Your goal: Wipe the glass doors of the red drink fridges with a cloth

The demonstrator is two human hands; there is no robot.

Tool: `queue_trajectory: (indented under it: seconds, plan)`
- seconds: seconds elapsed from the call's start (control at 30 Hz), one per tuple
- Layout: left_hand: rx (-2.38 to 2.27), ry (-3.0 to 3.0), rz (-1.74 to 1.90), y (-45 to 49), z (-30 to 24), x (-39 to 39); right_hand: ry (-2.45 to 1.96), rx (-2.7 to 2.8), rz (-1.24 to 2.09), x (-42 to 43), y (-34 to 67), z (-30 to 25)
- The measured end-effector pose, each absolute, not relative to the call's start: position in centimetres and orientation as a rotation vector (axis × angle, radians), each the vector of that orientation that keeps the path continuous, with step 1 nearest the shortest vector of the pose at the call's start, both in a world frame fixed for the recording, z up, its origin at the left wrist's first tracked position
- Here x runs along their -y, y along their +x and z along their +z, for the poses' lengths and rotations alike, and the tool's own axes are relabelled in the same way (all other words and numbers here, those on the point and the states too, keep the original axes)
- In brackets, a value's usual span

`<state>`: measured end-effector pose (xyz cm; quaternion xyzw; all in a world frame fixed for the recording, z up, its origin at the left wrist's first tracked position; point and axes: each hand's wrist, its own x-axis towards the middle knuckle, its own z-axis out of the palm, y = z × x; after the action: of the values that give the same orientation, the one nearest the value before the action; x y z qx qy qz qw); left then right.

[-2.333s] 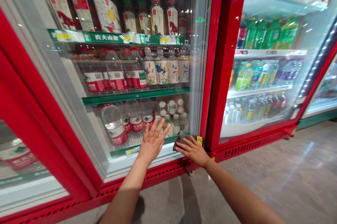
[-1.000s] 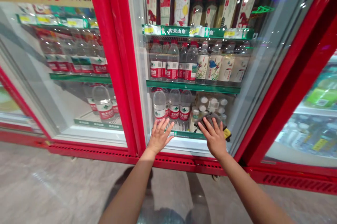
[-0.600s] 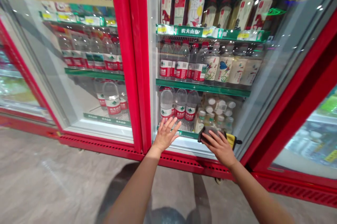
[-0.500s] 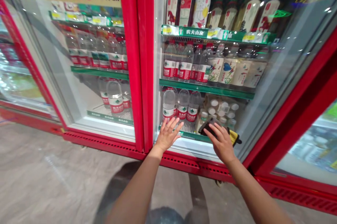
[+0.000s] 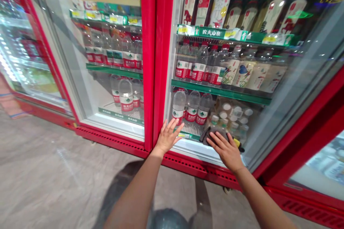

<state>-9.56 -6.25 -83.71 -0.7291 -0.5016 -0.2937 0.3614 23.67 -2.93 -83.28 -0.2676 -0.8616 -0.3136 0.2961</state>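
My left hand (image 5: 168, 137) lies flat, fingers spread, against the lower glass of a red-framed fridge door (image 5: 249, 92). My right hand (image 5: 225, 149) presses a dark grey cloth (image 5: 211, 134) with a yellow corner onto the same glass, low down, fingers stretched over it. Behind the glass stand water bottles with red labels (image 5: 188, 105) and small white-capped bottles (image 5: 231, 114) on the bottom shelf.
A second glass door (image 5: 107, 60) with water bottles is to the left, split off by a red frame post (image 5: 156, 60). Green shelf rails carry tea bottles (image 5: 215, 3) higher up. Another fridge shows at far right. Grey stone floor (image 5: 48, 179) lies below.
The view has swung left, so the door sits further right. My right hand has rubbed the cloth over the low glass, up and down a little. My left hand stays flat on the glass.
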Motion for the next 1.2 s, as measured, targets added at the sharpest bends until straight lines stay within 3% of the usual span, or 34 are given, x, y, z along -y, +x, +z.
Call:
queue_trajectory:
  seconds: [0.23,0.43,0.7,0.83,1.0,1.2]
  plan:
    - [1.298,-1.864,-0.746,-9.6,-84.2,5.9,-0.798,2.175,-0.8,3.4,15.1,-82.4]
    - [1.296,-1.886,-0.686,-10.2,-83.7,6.6,-0.564,2.399,-0.85,3.8,19.2,-84.6]
    - [1.387,-1.804,-0.646,-12.9,-83.2,8.4,-0.808,2.123,-0.8,3.7,12.6,-80.5]
    - [1.434,-1.761,-0.665,-14.7,-83.5,9.4,-0.648,2.228,-0.821,4.1,10.1,-82.9]
    - [1.433,-1.747,-0.716,-16.3,-83.8,10.0,-0.453,2.397,-0.884,4.1,13.8,-83.3]
    - [1.439,-1.7,-0.764,-16.4,-84.3,9.3,-0.775,2.161,-0.817,3.8,11.0,-79.6]
